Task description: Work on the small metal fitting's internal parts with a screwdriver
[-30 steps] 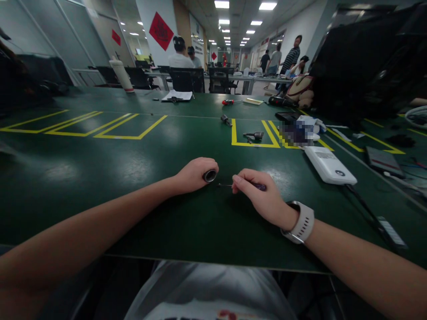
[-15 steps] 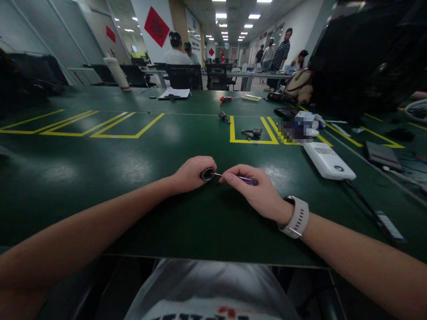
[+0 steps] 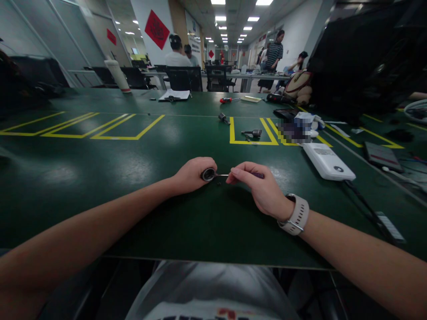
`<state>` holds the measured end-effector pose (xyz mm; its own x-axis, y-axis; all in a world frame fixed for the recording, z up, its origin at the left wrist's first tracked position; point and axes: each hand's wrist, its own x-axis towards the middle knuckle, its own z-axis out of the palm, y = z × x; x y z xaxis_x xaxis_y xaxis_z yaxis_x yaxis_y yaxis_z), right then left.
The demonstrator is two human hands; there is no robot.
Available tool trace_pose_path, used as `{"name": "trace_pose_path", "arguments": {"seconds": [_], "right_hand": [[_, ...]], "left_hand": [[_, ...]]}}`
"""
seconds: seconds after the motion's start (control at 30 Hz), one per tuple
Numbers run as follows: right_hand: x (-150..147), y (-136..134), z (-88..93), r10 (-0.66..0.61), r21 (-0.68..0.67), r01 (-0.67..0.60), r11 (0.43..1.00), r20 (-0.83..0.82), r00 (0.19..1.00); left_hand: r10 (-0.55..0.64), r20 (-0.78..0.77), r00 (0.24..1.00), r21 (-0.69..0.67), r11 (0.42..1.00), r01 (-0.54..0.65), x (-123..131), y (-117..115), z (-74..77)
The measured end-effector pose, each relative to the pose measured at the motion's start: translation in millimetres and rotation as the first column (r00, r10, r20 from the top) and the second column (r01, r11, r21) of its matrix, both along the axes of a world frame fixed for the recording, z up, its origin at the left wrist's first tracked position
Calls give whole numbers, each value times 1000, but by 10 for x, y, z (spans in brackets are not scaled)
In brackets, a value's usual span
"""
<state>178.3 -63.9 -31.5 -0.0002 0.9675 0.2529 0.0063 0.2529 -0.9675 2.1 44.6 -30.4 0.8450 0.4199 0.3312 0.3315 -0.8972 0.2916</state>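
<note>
Just below the middle of the frame the two hands meet over the green desk (image 3: 100, 171). The left hand (image 3: 191, 175) is closed round a dark cylinder (image 3: 209, 174), with only its ring-shaped open end showing past the fingers. The right hand (image 3: 258, 189) pinches a small screwdriver (image 3: 222, 175) between thumb and fingertips. A bit of purple handle peeps out behind the knuckles, and the thin shaft runs left to the mouth of the cylinder. Whether the tip is inside the bore or only at its rim is too small to tell.

The cylinder looks like a rigid metal or hard plastic part, light for its bulk and smooth enough to roll or twist in a loose fist. A full wrap round its body, as here, seems the sound hold, with the open end left free. The screwdriver is likely very light and stiff but thin in the shaft, so it is best taken on the handle near its front, where the fingers can spin it. A slip could skate the tip off the rim.

The cylinder's long axis lies nearly level across the frame, open end facing right toward the other hand. The screwdriver lies on much the same line, tip pointing left and handle to the right.

Toward the right of the frame a white box-shaped device (image 3: 328, 162) lies on the desk, well apart from the hands. A few small tools (image 3: 253, 132) rest inside a yellow-taped rectangle higher up, right of centre
</note>
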Motion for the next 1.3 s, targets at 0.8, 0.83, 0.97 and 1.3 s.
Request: {"name": "trace_pose_path", "arguments": {"seconds": [0.8,0.83,0.97,1.3], "right_hand": [[-2,-26,-10,-36,41,32,999,85,996],[-4,-26,-11,-38,42,34,999,88,995],[-12,-30,-5,-18,52,12,999,126,992],[5,-36,11,-27,37,21,999,160,987]], "left_hand": [[77,-2,997,9,997,-77,9,2,-16],[78,-4,997,8,997,-78,9,0,-15],[85,-21,996,0,996,-85,9,-9,-13],[92,-44,995,15,996,-92,1,1,-14]]}}
